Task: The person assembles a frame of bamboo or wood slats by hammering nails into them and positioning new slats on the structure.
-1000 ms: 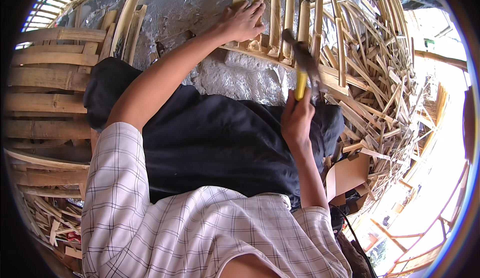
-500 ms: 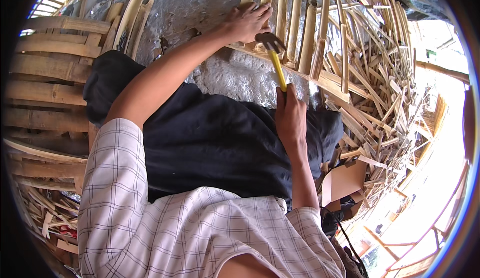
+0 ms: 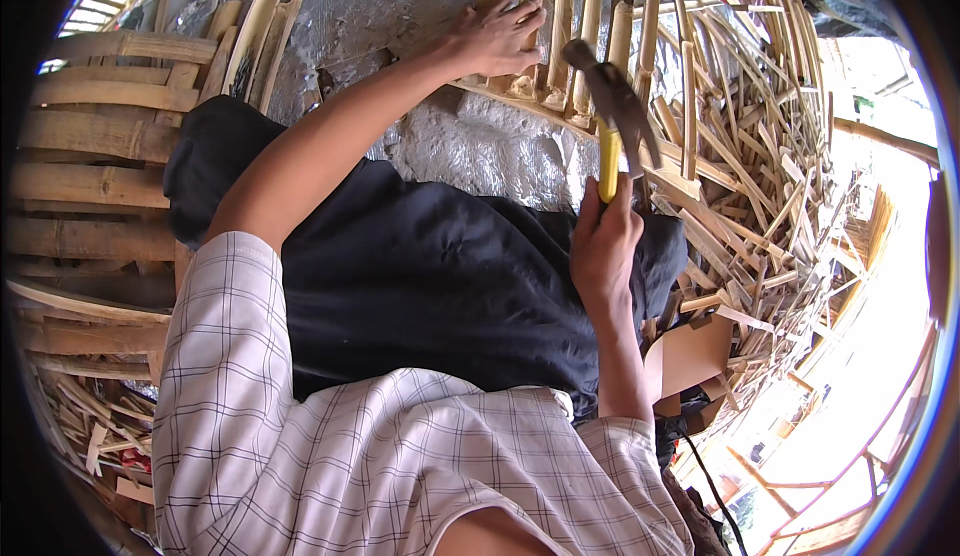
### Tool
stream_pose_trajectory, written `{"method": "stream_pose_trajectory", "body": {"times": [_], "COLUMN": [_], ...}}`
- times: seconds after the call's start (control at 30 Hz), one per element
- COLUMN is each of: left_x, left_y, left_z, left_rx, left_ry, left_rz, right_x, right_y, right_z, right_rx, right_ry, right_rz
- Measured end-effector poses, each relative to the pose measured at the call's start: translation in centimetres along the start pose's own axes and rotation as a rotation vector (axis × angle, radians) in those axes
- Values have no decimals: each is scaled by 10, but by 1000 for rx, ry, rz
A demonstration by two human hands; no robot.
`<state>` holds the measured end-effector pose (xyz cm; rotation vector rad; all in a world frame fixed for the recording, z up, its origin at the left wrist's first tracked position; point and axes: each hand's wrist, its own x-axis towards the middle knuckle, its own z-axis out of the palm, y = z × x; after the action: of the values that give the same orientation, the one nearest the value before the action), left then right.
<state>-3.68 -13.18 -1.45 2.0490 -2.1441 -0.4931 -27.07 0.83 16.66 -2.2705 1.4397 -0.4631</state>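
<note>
My right hand [image 3: 606,256] grips the yellow handle of a claw hammer [image 3: 622,106]. The hammer's dark head is raised above the right part of a bamboo frame, clear of the slats. My left hand [image 3: 497,40] lies across the upright bamboo slats [image 3: 558,31], its fingers stretched to the right and somewhat apart. Its thumb sits lower, near the slats' lower ends. Those ends meet a bamboo crosspiece [image 3: 570,124] running down to the right. Whether a nail is under the left fingers is hidden.
A large pile of split bamboo scraps [image 3: 750,156] covers the right side. Woven bamboo strips [image 3: 100,186] stand close on the left. An open cardboard box [image 3: 690,356] lies beside my right forearm. Dark cloth [image 3: 430,286] covers my lap.
My right hand has lifted the hammer away from the slat ends, up and to the right, and its head has turned. The left hand has stayed nearly in place on the slats.
</note>
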Motion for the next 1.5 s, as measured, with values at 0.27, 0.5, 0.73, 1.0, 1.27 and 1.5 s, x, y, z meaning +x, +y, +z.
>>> {"method": "stream_pose_trajectory", "body": {"times": [0.27, 0.5, 0.73, 1.0, 1.27, 1.5], "left_x": [-10, 19, -2, 17, -17, -6], "left_y": [6, -32, -17, -34, -4, -6], "left_z": [-13, 45, 5, 39, -20, -10], "left_rx": [-45, -99, 111, -18, -42, 100], "left_ry": [-58, 203, 178, 247, 40, 175], "left_rz": [-9, 77, 58, 124, -18, 209], "right_x": [15, 23, 14, 19, 23, 14], "right_y": [-7, -14, 2, -18, -20, 24], "right_z": [-18, -21, -4, -4, -20, 11], "right_rx": [-158, -347, -172, -43, -150, -226], "right_ry": [-134, -208, -188, 26, -237, -153], "right_rz": [4, -109, -56, -135, 46, -102]}}
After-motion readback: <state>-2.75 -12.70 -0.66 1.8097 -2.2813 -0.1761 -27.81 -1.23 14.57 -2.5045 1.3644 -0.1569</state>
